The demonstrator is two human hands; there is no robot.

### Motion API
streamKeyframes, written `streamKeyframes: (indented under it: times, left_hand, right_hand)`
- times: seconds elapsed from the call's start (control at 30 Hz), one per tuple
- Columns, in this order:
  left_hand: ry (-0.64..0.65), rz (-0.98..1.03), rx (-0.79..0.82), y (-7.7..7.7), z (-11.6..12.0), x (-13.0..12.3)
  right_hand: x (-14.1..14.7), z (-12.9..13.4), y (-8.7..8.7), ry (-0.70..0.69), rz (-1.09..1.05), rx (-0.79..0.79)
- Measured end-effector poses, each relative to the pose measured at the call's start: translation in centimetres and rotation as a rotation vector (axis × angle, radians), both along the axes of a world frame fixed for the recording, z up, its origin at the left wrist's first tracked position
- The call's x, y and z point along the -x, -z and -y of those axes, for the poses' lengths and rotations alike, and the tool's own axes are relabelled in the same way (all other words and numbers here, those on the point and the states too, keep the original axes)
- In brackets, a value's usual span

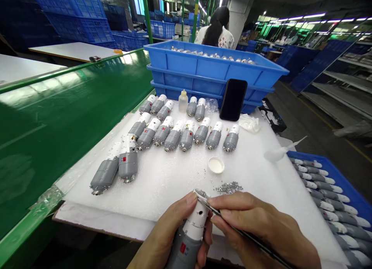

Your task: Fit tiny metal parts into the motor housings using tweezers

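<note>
My left hand (168, 228) is wrapped around a grey-and-white model spacecraft (186, 245), tilted with its white end up and a small red marking on its grey body. In my right hand (264, 226) are slim black tweezers (252, 238), pinched between thumb and fingers. Their tip meets the model's white top end, close to my left thumb; whether a small part sits in the tip is too small to tell. Just beyond my right hand lies a pile of tiny silver parts (229, 187). A small round dish (216, 165) of white stuff stands behind that pile.
Several similar models (173, 136) lie across the white foam sheet (162, 183). Behind are a squeeze bottle (183, 101), a phone (233, 99) and stacked blue crates (203, 69). A blue tray of models (325, 168) stands right, a green conveyor (72, 118) left. A person (217, 28) sits beyond.
</note>
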State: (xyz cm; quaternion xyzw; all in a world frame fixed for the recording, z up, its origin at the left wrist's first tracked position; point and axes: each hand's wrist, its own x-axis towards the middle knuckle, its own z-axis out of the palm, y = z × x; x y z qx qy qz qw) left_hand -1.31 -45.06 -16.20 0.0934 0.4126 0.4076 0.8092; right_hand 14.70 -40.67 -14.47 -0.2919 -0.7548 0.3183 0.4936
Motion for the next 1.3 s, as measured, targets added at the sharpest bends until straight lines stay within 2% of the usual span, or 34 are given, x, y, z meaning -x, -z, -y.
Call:
streamKeyframes:
  times: [0.13,0.27,0.43,0.53,0.63,0.73,0.83,0.97,1.07,1.23,1.3]
  left_hand:
    - [-0.007,-0.079,-0.035,-0.1,-0.1,-0.2]
    - [-0.008,-0.102,-0.003,0.0,-0.2,-0.3]
    - [-0.023,-0.119,0.012,0.1,-0.1,-0.4]
    - [-0.068,-0.142,0.009,0.0,0.0,-0.4]
    - [-0.204,-0.176,0.022,0.2,-0.1,-0.2]
    - [-0.300,-0.187,-0.005,0.6,-0.3,0.1]
    - [-0.273,-0.196,-0.040,0.8,-0.2,0.4]
    - [-0.212,-0.359,-0.113,0.5,0.0,1.0]
    - [-0.177,-0.391,-0.127,0.5,-0.2,1.2]
    - [-0.211,-0.392,-0.120,0.7,-0.3,1.1]
    - [-0.227,-0.391,-0.127,0.6,-0.3,1.1]
  right_hand:
    - [-0.6,-1.7,0.8,-0.194,0.042,-0.083]
    - [-1.0,-2.5,1.1,-0.206,0.032,-0.083]
    - [-0.6,-1.8,1.1,-0.193,0.011,-0.046]
    - [-0.6,-1.8,1.5,-0.125,-0.050,0.059]
    - [-0.6,-2.5,2.6,0.060,-0.027,0.159]
    - [-0.1,-3.6,3.9,0.139,0.114,0.078]
    - [0.5,-4.2,5.1,0.044,0.217,-0.052]
    - [0.8,-4.4,5.6,-0.028,0.313,-0.195]
    - [0.8,-4.5,5.8,-0.025,0.333,-0.222]
    - [1.0,-4.6,5.9,-0.023,0.331,-0.261]
    - [0.9,-4.4,5.6,-0.019,0.298,-0.223]
